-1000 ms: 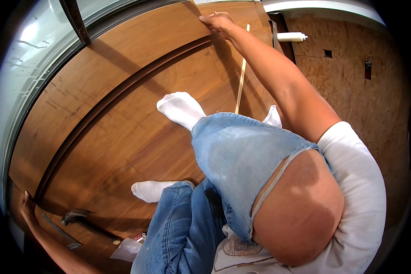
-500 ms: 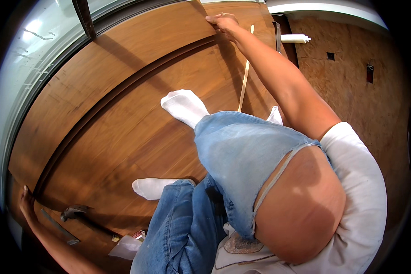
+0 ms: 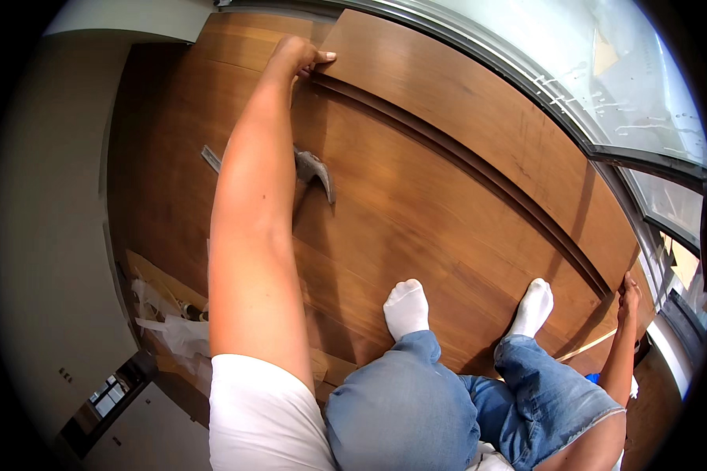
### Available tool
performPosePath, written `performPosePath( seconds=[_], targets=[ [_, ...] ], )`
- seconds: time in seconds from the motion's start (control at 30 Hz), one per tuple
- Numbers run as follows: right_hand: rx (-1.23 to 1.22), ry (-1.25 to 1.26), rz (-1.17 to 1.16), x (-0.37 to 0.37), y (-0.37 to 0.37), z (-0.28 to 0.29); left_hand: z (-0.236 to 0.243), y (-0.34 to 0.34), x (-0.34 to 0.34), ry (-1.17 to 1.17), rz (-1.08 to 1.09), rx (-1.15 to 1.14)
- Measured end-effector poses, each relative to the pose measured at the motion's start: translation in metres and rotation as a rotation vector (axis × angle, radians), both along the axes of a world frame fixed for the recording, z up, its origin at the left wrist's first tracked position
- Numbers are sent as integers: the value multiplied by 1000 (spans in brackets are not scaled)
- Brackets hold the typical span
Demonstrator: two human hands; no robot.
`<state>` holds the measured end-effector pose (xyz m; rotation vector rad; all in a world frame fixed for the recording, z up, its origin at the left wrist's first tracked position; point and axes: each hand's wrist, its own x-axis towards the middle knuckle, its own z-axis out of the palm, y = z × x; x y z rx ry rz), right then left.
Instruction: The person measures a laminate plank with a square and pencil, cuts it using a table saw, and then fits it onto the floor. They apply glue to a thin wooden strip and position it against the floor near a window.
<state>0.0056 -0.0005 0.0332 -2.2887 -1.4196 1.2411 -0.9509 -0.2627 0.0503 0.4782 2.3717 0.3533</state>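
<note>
A long brown wooden floorboard point(image 3: 479, 129) lies beside the window frame, a dark gap along its near edge. My left hand point(image 3: 294, 56) is closed on its left end, thumb stretched along the top and the other fingers curled at the end, partly hidden. At the opposite end my right hand point(image 3: 628, 297) is closed round the board's corner. A hammer point(image 3: 314, 173) rests on the laid floor near my left forearm, which hides its handle. Past that forearm lies a flat metal bar point(image 3: 210, 158).
Laid wooden flooring point(image 3: 432, 228) spreads under my socked feet. A window point(image 3: 605, 78) runs along the far right. Crumpled white plastic point(image 3: 177, 334) and cardboard lie at left, near a pale wall point(image 3: 51, 204). A thin light strip point(image 3: 585, 345) lies near my right forearm.
My view has swung left, bringing the left hand, hammer and wall further into sight. Both hands keep their hold at the floorboard's two ends.
</note>
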Motion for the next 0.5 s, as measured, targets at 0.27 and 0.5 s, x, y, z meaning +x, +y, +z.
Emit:
performPosePath(
  seconds=[0.27, 0.5],
  targets=[
    [-89, 15, 27, 17, 12, 16, -2, 23, 5, 10, -37, -163],
    [-120, 59, 26, 5, 13, 14, -3, 17, -8, -24, -18, -244]
  ],
)
